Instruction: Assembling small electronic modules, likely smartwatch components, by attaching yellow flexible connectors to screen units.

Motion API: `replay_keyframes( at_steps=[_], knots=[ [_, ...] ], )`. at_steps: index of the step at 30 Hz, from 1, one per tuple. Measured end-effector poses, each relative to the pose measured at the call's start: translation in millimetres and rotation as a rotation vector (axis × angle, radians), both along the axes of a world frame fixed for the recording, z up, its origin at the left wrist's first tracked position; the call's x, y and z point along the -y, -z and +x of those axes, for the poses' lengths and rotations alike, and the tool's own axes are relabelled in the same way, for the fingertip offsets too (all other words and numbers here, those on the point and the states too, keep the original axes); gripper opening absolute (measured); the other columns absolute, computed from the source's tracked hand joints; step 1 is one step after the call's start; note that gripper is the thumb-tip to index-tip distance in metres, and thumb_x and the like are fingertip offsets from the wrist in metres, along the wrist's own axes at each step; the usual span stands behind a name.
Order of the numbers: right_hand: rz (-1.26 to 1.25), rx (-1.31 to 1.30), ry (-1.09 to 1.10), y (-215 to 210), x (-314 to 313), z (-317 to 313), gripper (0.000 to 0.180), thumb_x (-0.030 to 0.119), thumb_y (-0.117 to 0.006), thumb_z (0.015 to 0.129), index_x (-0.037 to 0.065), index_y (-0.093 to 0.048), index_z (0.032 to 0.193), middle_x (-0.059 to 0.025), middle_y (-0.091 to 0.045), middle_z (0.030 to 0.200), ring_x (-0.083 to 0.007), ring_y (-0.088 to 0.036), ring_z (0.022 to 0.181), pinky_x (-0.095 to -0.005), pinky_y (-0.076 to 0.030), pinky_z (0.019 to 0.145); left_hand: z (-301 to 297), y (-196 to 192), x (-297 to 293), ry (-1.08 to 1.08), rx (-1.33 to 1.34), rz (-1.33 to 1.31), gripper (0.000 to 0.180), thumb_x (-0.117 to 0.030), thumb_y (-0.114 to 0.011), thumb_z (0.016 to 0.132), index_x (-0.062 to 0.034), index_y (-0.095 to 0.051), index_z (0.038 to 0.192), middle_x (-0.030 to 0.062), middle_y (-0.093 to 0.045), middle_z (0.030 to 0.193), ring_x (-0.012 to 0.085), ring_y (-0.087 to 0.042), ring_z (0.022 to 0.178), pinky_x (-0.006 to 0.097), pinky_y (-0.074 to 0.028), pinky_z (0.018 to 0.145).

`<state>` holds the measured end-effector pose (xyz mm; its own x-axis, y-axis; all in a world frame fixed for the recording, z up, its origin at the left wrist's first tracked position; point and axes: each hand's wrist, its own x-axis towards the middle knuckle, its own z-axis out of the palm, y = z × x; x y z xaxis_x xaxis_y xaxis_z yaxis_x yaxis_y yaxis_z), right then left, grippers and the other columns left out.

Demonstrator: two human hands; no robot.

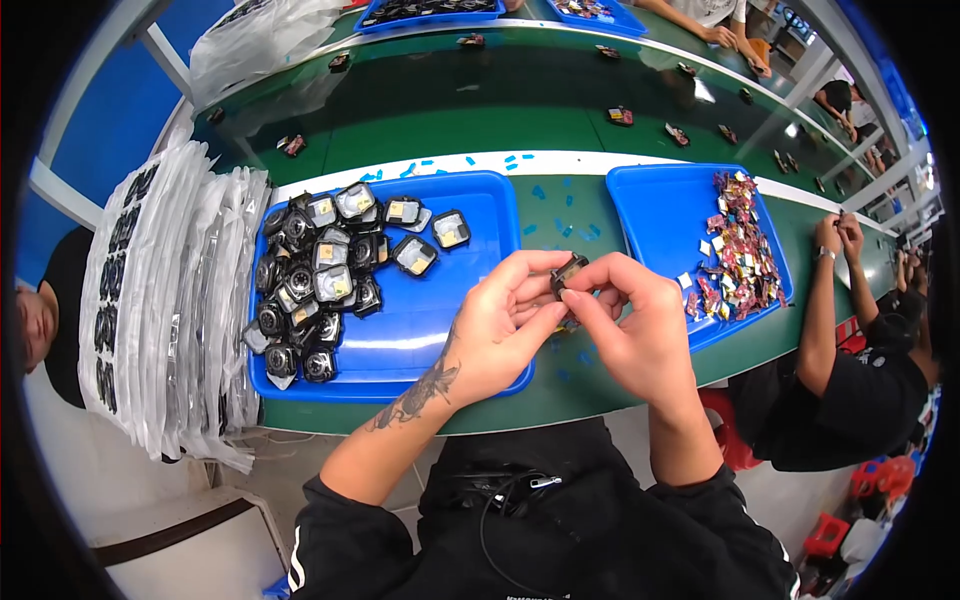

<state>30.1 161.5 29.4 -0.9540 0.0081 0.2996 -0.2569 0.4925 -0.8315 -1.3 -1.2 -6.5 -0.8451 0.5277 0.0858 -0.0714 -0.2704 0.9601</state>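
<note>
Between my two hands, over the gap between two blue trays, is a small black watch case held up on edge. My left hand [500, 325] has its fingers curled around the watch case [568, 274] from the left. From the other side, the thumb and fingertips of my right hand [640, 325] close on it. The fingers partly hide it. The left blue tray [440, 325] holds many similar black watch cases [332, 283], several with pale squares inside. In the right blue tray [655, 225] lies a heap of small reddish circuit pieces [738, 250].
Stacked clear plastic trays [180, 310] in plastic wrap stand left of the left tray. A green conveyor belt [450, 110] carries scattered parts beyond a white rail. Blue film scraps [540, 192] litter the green table. A co-worker's arms [820, 300] reach in at the right; another person sits far left.
</note>
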Motion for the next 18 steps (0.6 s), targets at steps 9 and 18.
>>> replay_keyframes(
  at_steps=[9, 18],
  knots=[
    [0.132, -0.011, -0.005, -11, 0, -2, 0.010, -0.001, -0.071, 0.077, 0.000, -0.061, 0.081, -0.0064, -0.062, 0.066, -0.0142, -0.048, 0.046, -0.0294, -0.042, 0.047, 1, 3, 2, 0.022, -0.079, -0.025, 0.042, 0.007, -0.050, 0.092, 0.0037, -0.042, 0.133, 0.0181, -0.062, 0.121, 0.0204, -0.060, 0.113, 0.032, -0.048, 0.098],
    [-0.171, -0.189, 0.049, 7, -2, -1, 0.048, 0.002, -0.077, 0.070, 0.005, -0.056, 0.112, -0.0070, -0.054, 0.100, -0.0131, -0.055, 0.083, -0.0258, -0.048, 0.067, 8, 5, 1, 0.056, -0.161, 0.169, 0.041, 0.011, -0.046, 0.093, 0.0026, -0.041, 0.133, 0.0190, -0.054, 0.133, 0.0236, -0.054, 0.124, 0.033, -0.045, 0.101]
  ],
)
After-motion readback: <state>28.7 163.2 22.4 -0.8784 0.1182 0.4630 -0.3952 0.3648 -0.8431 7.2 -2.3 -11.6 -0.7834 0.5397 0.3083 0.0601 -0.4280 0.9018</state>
